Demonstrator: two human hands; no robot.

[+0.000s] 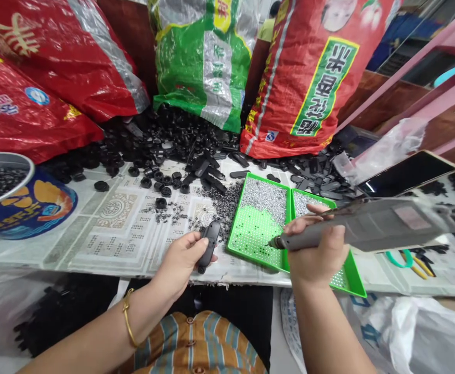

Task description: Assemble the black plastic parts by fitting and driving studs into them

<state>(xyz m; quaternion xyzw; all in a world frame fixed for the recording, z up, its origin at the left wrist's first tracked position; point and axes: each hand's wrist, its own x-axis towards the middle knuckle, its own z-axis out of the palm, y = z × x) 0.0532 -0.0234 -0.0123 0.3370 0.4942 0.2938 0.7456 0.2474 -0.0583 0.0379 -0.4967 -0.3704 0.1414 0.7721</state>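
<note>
Between the thumb and fingers of my left hand (pixel 184 256) is a long black plastic part (pixel 210 241) with rounded ends, held above the table's front edge. My right hand (pixel 321 249) is wrapped round a grey electric screwdriver (pixel 352 226), which lies nearly level and points left. Its tip (pixel 273 243) is over the green perforated tray (pixel 233 234); whether it touches the tray cannot be told. Small silvery screws (pixel 264 195) fill the tray's far part, and dark ones are dotted over its nearer holes. A second green tray (pixel 354 272) lies partly under my right hand.
Piles of black plastic parts (pixel 165 135) spread along the back, below a green sack (pixel 199 78) and red sacks (pixel 305 78). A blue tub (pixel 43 202) of small black pieces stands left. At right are a phone (pixel 406 174), yellow-handled pliers (pixel 420 267) and a teal ring (pixel 401 259).
</note>
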